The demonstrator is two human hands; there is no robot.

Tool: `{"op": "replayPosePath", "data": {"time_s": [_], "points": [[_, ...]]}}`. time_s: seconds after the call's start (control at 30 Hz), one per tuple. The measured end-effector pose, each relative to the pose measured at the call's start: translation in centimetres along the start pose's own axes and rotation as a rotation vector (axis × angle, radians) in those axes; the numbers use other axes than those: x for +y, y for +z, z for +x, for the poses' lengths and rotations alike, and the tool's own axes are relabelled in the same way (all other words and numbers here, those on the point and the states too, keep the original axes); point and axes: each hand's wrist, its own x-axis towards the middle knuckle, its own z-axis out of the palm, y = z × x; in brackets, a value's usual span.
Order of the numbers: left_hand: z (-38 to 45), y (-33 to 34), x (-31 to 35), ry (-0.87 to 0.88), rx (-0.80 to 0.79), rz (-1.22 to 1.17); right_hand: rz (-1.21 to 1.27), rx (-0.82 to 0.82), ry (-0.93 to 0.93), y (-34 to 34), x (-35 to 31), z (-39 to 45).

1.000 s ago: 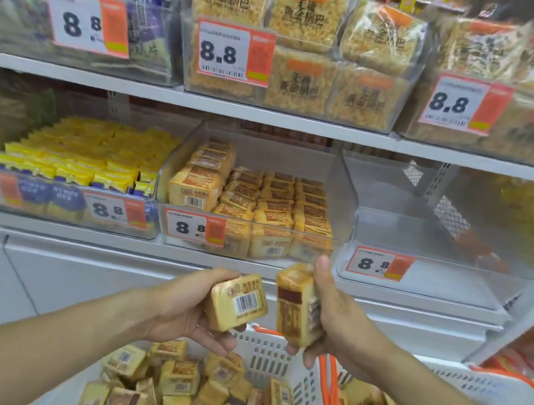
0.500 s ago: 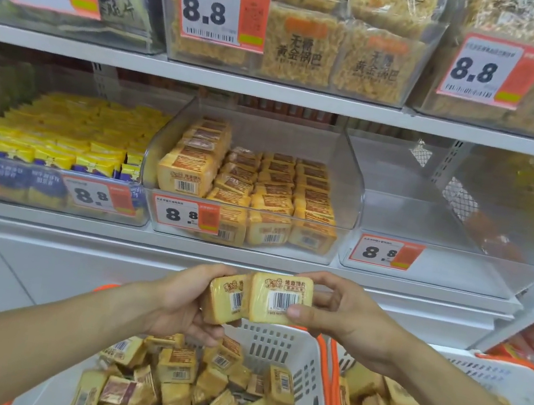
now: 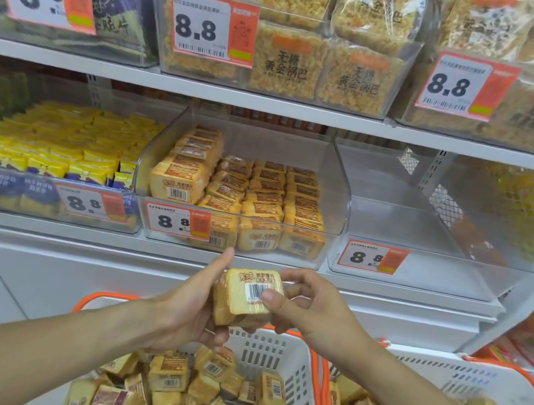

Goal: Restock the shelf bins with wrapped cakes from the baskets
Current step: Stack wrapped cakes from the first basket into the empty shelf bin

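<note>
Two wrapped cakes (image 3: 246, 298), yellow with a barcode label, are stacked together between my hands just below the shelf edge. My left hand (image 3: 194, 306) cups them from the left with its thumb raised. My right hand (image 3: 308, 307) pinches them from the right, thumb on the barcode. Straight above, the middle clear bin (image 3: 341, 196) holds rows of the same cakes, with a taller stack at its left. Below my hands, the white basket (image 3: 274, 356) with an orange rim holds several loose cakes (image 3: 188, 395).
A second white basket (image 3: 474, 382) at the right holds more wrapped cakes. An empty clear bin (image 3: 395, 218) stands right of the middle bin; a bin of yellow packets (image 3: 59, 143) stands left. The upper shelf (image 3: 273, 102) carries bins of rice-crisp packs with 8.8 price tags.
My hands have come together: the two cakes, held apart a second ago, are now pressed into one stack. The view has moved closer to the shelf.
</note>
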Motion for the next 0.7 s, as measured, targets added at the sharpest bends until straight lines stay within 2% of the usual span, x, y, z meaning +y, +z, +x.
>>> {"op": "replayPosePath", "data": {"time_s": [0.13,0.27,0.33,0.4,0.43,0.5,0.6,0.67,0.7], "points": [[-0.8,-0.1,0.0,0.039,-0.084,0.038,-0.041,0.007,0.005,0.7,-0.3,0.0],[-1.3,-0.6,0.2,0.070,-0.087,0.121,-0.092,-0.016,0.030,0.7,-0.8,0.0],[-1.5,-0.8,0.6,0.105,-0.097,0.124,0.050,-0.092,0.130,0.5,-1.1,0.0],[-1.7,-0.8,1.1,0.157,-0.064,0.133,0.271,-0.248,0.217,0.6,-1.6,-0.2],[-1.7,-0.7,1.2,0.190,-0.026,0.158,0.338,-0.308,0.215,0.7,-1.8,-0.2],[-1.8,-0.6,1.5,0.256,0.118,0.234,0.404,-0.313,0.145,1.1,-2.0,0.0],[-1.9,-0.8,2.3,0.409,0.405,0.321,0.459,-0.154,0.010,1.9,-2.6,0.9],[-1.5,-1.9,2.8,0.603,0.582,0.433,0.408,-0.018,-0.111,2.2,-3.3,1.4],[-1.3,-2.8,3.0,0.711,0.664,0.564,0.362,0.048,-0.177,2.3,-3.8,1.8]]}}
